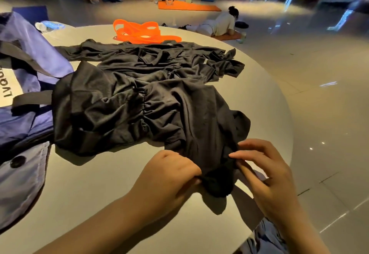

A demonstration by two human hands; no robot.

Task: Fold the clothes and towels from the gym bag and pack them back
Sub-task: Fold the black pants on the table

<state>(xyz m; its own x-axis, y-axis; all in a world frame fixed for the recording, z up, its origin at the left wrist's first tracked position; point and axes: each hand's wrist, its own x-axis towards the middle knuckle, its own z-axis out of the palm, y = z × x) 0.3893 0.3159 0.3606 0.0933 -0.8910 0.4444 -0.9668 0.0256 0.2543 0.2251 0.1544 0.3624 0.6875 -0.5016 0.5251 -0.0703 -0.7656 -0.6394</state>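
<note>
While left hand (pixel 169 173) grips black garment (pixel 139 106), right hand (pixel 265 175) pinches same hem.

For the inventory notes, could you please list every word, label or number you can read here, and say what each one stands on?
"LVQU": black letters, turned sideways, on the pale panel of the purple gym bag; the frame edge cuts the word off, so it may be longer.
The small grey tag on the farther black garment: too small to read.
Nothing else legible.
</note>
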